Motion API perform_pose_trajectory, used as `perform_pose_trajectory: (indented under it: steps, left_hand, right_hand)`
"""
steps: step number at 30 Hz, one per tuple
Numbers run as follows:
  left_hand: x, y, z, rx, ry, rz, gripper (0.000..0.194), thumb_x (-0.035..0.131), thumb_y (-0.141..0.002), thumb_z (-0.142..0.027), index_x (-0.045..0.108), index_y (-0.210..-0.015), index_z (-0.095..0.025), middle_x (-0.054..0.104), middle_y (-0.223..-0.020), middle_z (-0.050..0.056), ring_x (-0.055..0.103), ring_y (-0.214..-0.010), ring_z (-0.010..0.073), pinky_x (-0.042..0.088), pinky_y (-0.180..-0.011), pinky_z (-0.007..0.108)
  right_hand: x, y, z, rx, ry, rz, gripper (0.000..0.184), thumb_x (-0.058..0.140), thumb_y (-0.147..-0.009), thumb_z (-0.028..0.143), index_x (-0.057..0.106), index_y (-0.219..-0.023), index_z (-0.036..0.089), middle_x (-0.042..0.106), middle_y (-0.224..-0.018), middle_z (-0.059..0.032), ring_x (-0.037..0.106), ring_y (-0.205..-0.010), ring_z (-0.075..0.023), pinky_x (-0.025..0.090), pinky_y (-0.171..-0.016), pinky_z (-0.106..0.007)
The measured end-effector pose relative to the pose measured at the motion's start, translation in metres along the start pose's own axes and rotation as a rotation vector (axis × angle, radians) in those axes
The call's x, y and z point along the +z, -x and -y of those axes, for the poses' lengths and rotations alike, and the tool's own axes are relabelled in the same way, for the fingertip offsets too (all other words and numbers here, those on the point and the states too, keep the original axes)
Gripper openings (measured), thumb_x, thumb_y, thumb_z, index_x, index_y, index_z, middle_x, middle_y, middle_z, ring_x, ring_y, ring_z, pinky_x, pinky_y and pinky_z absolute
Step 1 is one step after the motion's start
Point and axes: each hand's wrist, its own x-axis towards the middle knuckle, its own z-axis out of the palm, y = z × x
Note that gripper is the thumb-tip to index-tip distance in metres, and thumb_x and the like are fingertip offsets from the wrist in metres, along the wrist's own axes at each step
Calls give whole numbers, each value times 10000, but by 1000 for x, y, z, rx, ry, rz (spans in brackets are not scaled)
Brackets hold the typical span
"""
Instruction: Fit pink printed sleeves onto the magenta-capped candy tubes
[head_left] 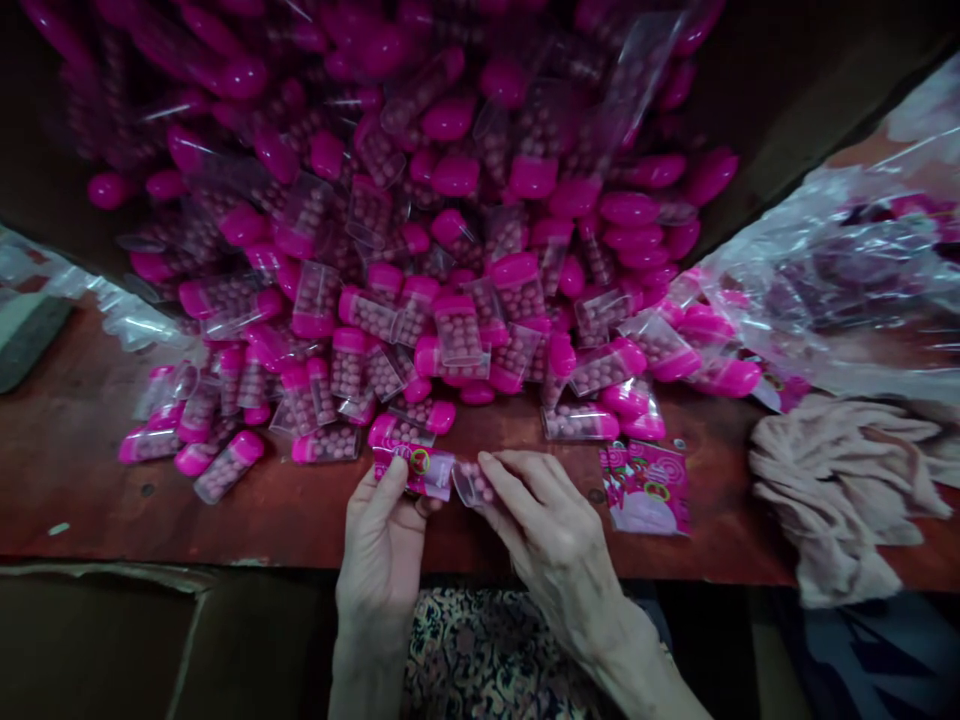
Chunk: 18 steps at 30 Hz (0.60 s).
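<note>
My left hand pinches a pink printed label between thumb and fingers. My right hand holds a transparent plastic tube of pink candy balls by its open-looking end, and the tube's other end sits inside the label. Just right of my right hand lies a small stack of matching pink labels. In front of my hands, a large heap of pink-capped candy tubes spreads across the table and rises up into a dark box.
The worn red-brown table runs under everything. A crumpled plastic bag with more pink items lies at right, and a beige cloth lies below it. A cardboard box stands below the table edge at left. A patterned garment shows beneath my hands.
</note>
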Motion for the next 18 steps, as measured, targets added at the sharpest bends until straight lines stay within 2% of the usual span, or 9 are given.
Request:
perform_pose_trajectory:
  steps: [4, 7, 10, 12, 14, 16, 18]
  left_hand:
    - [1, -1, 1, -12, -6, 3, 125, 766, -606, -177, 675, -688, -153, 697, -656, 0, 618, -535, 110, 481, -439, 178]
    - [0, -1, 1, -17, 1, -6, 109, 761, -611, -168, 678, -680, -153, 698, -658, 1, 620, -538, 107, 477, -439, 176]
    - [1, -1, 2, -13, 15, -20, 130, 782, -581, -172, 679, -660, -155, 694, -638, -2, 616, -526, 104, 475, -431, 170]
    - [1, -1, 2, -9, 23, -23, 168, 807, -540, -183, 678, -644, -156, 690, -618, -7, 609, -506, 105, 479, -420, 173]
    - [2, -1, 3, -7, 28, -28, 205, 829, -500, -193, 677, -632, -153, 691, -608, -7, 607, -495, 109, 483, -409, 175]
    - [2, 0, 3, -3, 30, -37, 231, 841, -474, -202, 678, -630, -152, 694, -606, -3, 608, -492, 113, 484, -400, 174]
    - [1, 0, 3, -2, 31, -40, 242, 844, -469, -202, 683, -643, -152, 697, -611, 1, 614, -504, 118, 493, -405, 178]
  right_hand:
    - [-3, 2, -14, -94, 135, 64, 264, 417, -888, 103, 645, -1016, 143, 588, -1129, -153, 450, -1119, -278, 497, -860, -485]
    - [-6, 4, -19, -116, 102, 53, 338, 352, -894, 63, 622, -1060, 181, 558, -1191, -128, 405, -1183, -270, 478, -881, -503]
    - [-5, 9, -13, 57, 40, -63, 348, 392, -888, 78, 535, -1195, 162, 544, -1158, -135, 459, -1113, -253, 476, -876, -483]
    - [0, 13, -7, 198, 74, -114, 369, 494, -875, 211, 496, -1236, 137, 537, -1119, -150, 494, -1024, -269, 490, -829, -490]
    - [6, 16, 0, 275, 131, -93, 458, 563, -836, 332, 488, -1245, 139, 524, -1130, -159, 502, -989, -292, 492, -801, -510]
    - [12, 17, 5, 293, 111, -68, 444, 558, -840, 296, 477, -1255, 159, 507, -1168, -149, 502, -1021, -290, 494, -823, -493]
    - [15, 17, 8, 291, 9, -87, 433, 522, -849, 183, 450, -1276, 176, 485, -1199, -131, 502, -1077, -258, 503, -857, -430]
